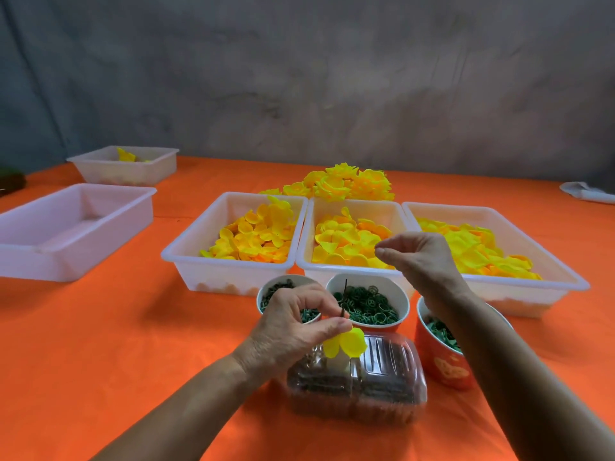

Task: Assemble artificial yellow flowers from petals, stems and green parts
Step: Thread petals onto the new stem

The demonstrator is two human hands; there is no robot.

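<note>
An orange tablecloth (100, 344) meets a grey wall (299, 78), with white cloth (589, 192) at the right edge.

A matt orange cloth covers the surface (100, 327). White tubs (186, 261) look like smooth translucent plastic. Yellow petals (253, 234) seem thin matt fabric. A clear glossy plastic box (392, 387) reflects light. The red cup (442, 364) looks like glossy paper.
</note>
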